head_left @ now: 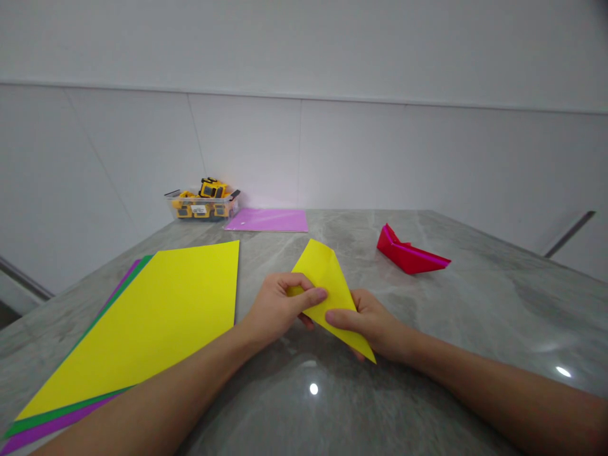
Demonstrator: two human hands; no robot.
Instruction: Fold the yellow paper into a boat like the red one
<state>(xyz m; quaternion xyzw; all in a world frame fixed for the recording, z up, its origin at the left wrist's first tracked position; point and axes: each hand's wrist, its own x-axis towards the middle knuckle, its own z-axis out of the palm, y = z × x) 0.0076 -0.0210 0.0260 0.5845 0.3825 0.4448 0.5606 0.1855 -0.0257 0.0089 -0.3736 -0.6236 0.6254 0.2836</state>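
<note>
Yellow folded paper (327, 272) is spanning both hands above a gray tabletop (266, 411), the left hand (275, 307) clamping its left edge, the right hand (380, 323) its lower right side. Each grip is pressing a thumb on top, apparently steadying the creases. The paper's wide end is extending beyond the fingers; a red paper boat (411, 256) is resting off to the right.

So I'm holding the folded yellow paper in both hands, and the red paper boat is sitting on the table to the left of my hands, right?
Not quite: the red paper boat is on the table to the right of your hands, as the head view shows. You do hold the folded yellow paper in both hands.
</note>
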